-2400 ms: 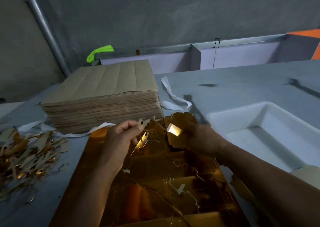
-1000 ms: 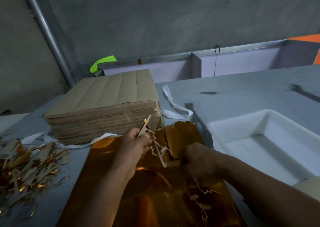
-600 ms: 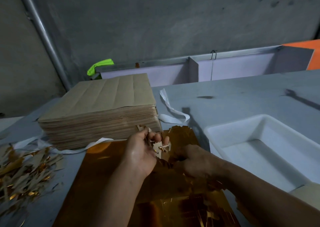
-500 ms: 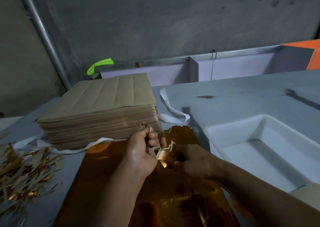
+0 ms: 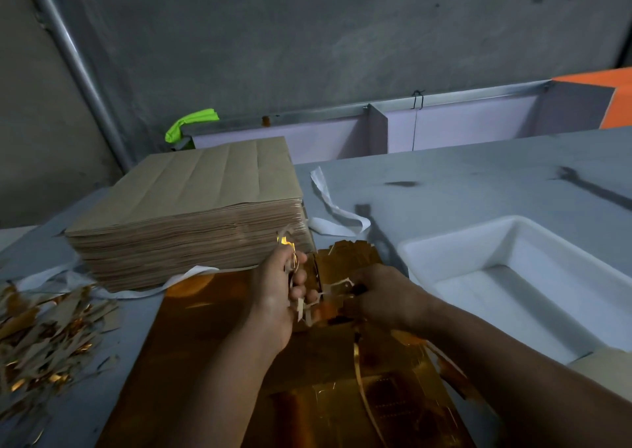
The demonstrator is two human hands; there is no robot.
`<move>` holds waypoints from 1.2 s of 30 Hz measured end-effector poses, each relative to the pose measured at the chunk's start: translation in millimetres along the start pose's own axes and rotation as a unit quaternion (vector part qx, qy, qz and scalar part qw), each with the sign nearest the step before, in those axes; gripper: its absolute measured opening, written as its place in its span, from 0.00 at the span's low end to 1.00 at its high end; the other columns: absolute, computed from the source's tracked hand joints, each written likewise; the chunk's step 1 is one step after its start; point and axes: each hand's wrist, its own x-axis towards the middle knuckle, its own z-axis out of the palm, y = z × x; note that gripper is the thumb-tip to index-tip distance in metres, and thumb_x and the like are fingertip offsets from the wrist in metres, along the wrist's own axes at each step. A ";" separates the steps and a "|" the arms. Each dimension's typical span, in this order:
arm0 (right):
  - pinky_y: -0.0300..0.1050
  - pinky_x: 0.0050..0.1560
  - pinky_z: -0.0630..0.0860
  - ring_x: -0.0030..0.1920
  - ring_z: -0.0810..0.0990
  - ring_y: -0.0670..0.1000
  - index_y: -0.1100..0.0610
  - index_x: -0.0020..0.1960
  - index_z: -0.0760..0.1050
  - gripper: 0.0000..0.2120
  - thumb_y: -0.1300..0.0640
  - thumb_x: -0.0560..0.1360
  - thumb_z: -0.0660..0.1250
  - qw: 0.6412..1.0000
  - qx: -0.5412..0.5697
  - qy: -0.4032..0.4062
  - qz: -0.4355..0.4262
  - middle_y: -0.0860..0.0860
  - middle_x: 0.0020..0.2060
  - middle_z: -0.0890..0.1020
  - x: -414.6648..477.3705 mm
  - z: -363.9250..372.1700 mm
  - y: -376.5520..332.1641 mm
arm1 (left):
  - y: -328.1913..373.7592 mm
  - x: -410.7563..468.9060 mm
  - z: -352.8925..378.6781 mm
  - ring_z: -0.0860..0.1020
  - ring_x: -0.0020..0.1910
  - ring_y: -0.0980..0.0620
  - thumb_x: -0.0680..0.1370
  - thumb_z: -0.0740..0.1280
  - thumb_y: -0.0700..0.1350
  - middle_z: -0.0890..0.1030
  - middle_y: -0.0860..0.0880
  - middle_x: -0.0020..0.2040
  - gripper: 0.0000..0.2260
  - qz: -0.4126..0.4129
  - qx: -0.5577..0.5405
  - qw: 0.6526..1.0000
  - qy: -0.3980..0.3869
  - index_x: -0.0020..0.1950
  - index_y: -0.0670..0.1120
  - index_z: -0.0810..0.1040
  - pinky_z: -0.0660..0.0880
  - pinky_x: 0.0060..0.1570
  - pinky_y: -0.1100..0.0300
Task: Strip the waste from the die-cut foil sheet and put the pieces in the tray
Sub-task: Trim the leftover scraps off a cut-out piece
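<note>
A gold die-cut foil sheet lies on the grey table in front of me. My left hand grips a bunch of thin jagged waste strips torn from its far edge; one end sticks up above my fist. My right hand is curled on the foil at the same far edge, holding the piece beside the strips. The white tray sits to the right of both hands and shows no pieces inside. My forearms hide the sheet's middle.
A thick stack of brown sheets stands just behind my left hand. A heap of foil scraps lies at the left edge. White strapping curls behind the foil. A grey wall and rail close the back.
My left hand has gathered the loose strips into its fist and drawn them toward my right hand. The right hand has stayed on the foil's far edge.
</note>
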 end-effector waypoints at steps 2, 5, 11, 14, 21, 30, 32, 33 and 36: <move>0.33 0.23 0.68 0.24 0.75 0.40 0.54 0.42 0.79 0.06 0.56 0.77 0.69 0.995 0.096 -0.034 0.014 0.44 0.28 0.81 -2.1 -3.2 -1.8 | -9.3 1.0 -2.4 0.64 0.23 0.57 0.81 0.58 0.48 0.69 0.52 0.27 0.14 0.015 0.041 0.999 0.001 0.46 0.42 0.79 0.67 0.20 0.65; 0.38 0.24 0.66 0.26 0.72 0.46 0.56 0.41 0.78 0.06 0.59 0.77 0.68 0.977 0.206 -0.048 -0.010 0.52 0.30 0.78 -2.8 -4.9 -1.5 | -23.7 -2.3 -4.2 0.71 0.29 0.55 0.80 0.57 0.55 0.75 0.50 0.32 0.19 0.007 0.092 0.992 -0.083 0.51 0.46 0.82 0.70 0.32 0.59; 0.39 0.28 0.70 0.28 0.73 0.53 0.61 0.42 0.78 0.08 0.69 0.76 0.63 0.936 0.347 -0.016 -0.056 0.57 0.31 0.77 -4.1 -10.6 -5.6 | -31.7 -11.9 3.2 0.79 0.40 0.54 0.67 0.74 0.58 0.83 0.50 0.41 0.11 -0.049 0.104 0.951 -0.288 0.42 0.53 0.85 0.73 0.40 0.60; 0.40 0.31 0.73 0.30 0.75 0.53 0.62 0.42 0.78 0.07 0.71 0.73 0.64 0.919 0.385 -0.019 -0.087 0.58 0.33 0.80 -3.6 -10.2 -6.6 | -35.8 -9.6 6.4 0.79 0.44 0.52 0.62 0.79 0.48 0.84 0.51 0.44 0.11 -0.080 0.135 0.942 -0.298 0.42 0.51 0.84 0.74 0.44 0.60; 0.43 0.45 0.77 0.43 0.82 0.52 0.54 0.45 0.82 0.09 0.59 0.64 0.70 0.946 0.294 0.000 -0.134 0.53 0.41 0.84 -0.1 -8.5 -1.1 | -32.5 -10.2 6.9 0.83 0.44 0.53 0.72 0.74 0.43 0.85 0.49 0.43 0.03 -0.054 0.183 0.948 -0.253 0.44 0.48 0.85 0.76 0.49 0.54; 0.40 0.42 0.79 0.45 0.84 0.49 0.51 0.56 0.73 0.25 0.44 0.64 0.76 0.954 0.286 0.050 -0.080 0.52 0.48 0.82 4.0 -5.1 2.7 | -14.9 5.9 5.2 0.85 0.45 0.45 0.79 0.67 0.47 0.86 0.42 0.47 0.10 -0.065 -0.045 0.994 -0.070 0.55 0.42 0.81 0.79 0.36 0.54; 0.40 0.43 0.80 0.46 0.84 0.46 0.47 0.59 0.72 0.29 0.38 0.63 0.76 0.969 0.244 -0.002 -0.046 0.51 0.50 0.83 2.1 -2.0 3.2 | -12.7 7.7 5.5 0.85 0.41 0.48 0.79 0.67 0.47 0.85 0.45 0.42 0.10 -0.056 -0.085 0.994 -0.049 0.49 0.40 0.80 0.80 0.35 0.54; 0.42 0.47 0.81 0.47 0.84 0.45 0.46 0.61 0.71 0.31 0.38 0.63 0.76 0.972 0.231 -0.036 -0.030 0.50 0.51 0.83 1.8 -0.2 3.2 | -11.4 7.6 6.8 0.83 0.34 0.52 0.79 0.68 0.47 0.82 0.47 0.35 0.09 -0.056 -0.113 0.991 -0.037 0.44 0.41 0.79 0.80 0.33 0.56; 0.51 0.62 0.78 0.56 0.83 0.49 0.48 0.65 0.70 0.33 0.41 0.64 0.77 0.970 0.204 -0.128 -0.018 0.51 0.57 0.81 0.8 5.7 1.2 | -10.1 8.0 10.8 0.73 0.26 0.56 0.78 0.69 0.46 0.72 0.51 0.27 0.10 -0.060 -0.177 0.982 -0.007 0.39 0.43 0.76 0.79 0.31 0.58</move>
